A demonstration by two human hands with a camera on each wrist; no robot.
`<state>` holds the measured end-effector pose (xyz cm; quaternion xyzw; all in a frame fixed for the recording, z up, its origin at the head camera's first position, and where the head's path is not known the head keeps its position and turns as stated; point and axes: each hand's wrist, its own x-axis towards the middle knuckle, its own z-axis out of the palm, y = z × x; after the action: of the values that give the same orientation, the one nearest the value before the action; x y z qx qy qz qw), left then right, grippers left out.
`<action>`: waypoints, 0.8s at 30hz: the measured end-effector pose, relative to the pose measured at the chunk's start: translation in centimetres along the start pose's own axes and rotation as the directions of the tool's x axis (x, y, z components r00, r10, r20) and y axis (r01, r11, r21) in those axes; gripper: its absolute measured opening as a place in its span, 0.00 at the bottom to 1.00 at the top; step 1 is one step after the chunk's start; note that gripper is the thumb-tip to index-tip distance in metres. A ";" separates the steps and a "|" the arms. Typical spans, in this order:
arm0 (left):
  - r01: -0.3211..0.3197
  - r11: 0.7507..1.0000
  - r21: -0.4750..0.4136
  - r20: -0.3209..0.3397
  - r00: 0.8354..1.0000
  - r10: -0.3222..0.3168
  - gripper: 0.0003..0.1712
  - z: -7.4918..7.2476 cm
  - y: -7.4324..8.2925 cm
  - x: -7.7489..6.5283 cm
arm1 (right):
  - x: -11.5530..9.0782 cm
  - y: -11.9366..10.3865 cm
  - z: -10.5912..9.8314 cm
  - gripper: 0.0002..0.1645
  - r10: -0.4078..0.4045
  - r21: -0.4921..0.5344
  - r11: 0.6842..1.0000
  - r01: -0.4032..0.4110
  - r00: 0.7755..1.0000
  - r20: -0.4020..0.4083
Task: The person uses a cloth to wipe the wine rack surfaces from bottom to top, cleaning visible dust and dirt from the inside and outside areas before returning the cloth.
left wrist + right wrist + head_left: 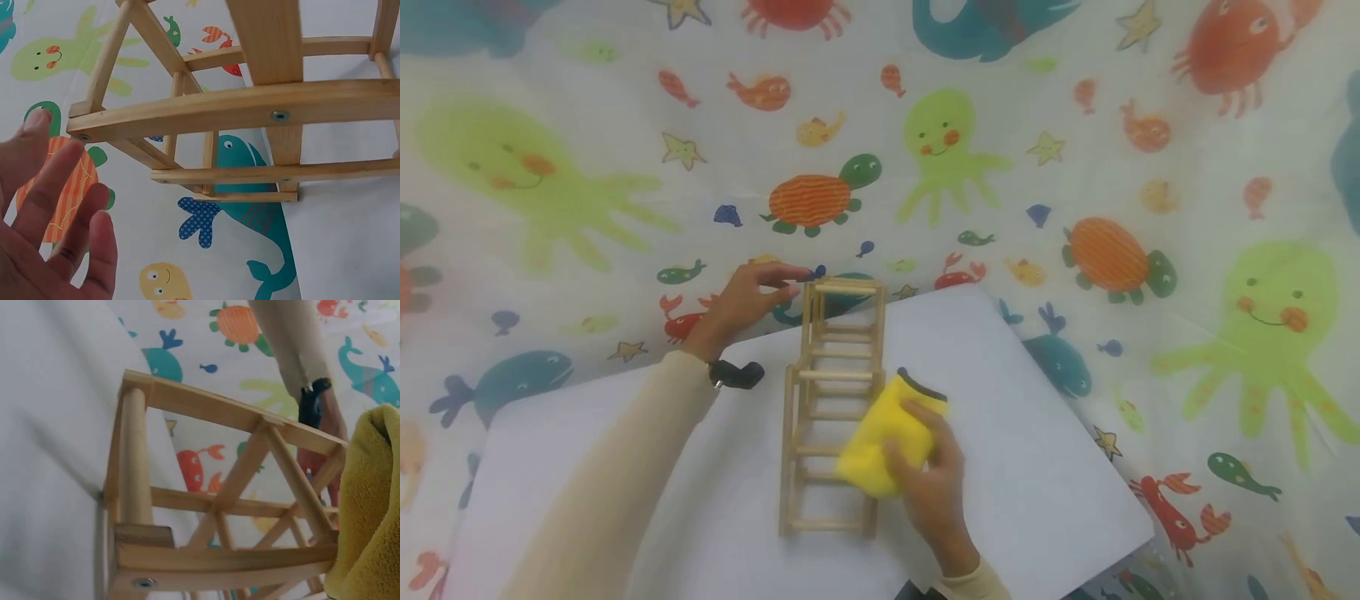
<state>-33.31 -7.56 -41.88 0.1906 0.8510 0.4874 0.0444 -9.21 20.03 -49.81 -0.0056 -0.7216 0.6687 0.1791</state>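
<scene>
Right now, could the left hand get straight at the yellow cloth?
Probably not straight: the wooden rack stands between the left hand and the yellow cloth, which the right hand grips.

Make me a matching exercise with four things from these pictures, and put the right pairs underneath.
Things:
1. Cloth
2. Rack
3. Left hand
4. Table

Descriptions:
A. White and flat
B. By a corner of the rack, with its fingers spread
C. Wooden, with rungs
D. Yellow, held in the right hand

Right pairs: 1-D, 2-C, 3-B, 4-A
</scene>
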 end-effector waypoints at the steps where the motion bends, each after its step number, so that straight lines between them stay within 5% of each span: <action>1: 0.001 1.000 -0.015 0.009 1.000 0.000 0.19 0.2 -0.1 0.2 | -0.1 0.2 0.1 0.32 0.005 -0.006 1.000 -0.005 1.000 -0.002; 10: -0.051 0.998 -0.026 0.081 0.995 0.053 0.19 0.5 -0.9 0.9 | -0.7 1.8 1.4 0.36 -0.055 -0.091 0.995 0.051 0.998 -0.041; 24: -0.025 0.998 0.051 0.042 0.999 0.023 0.17 0.5 -0.8 1.6 | 0.1 2.5 2.1 0.39 -0.233 -0.276 0.940 0.200 0.968 -0.091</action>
<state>-34.89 -6.98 -42.66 0.2119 0.8599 0.4617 0.0513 -10.43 18.25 -52.34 0.0091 -0.7882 0.5412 0.2930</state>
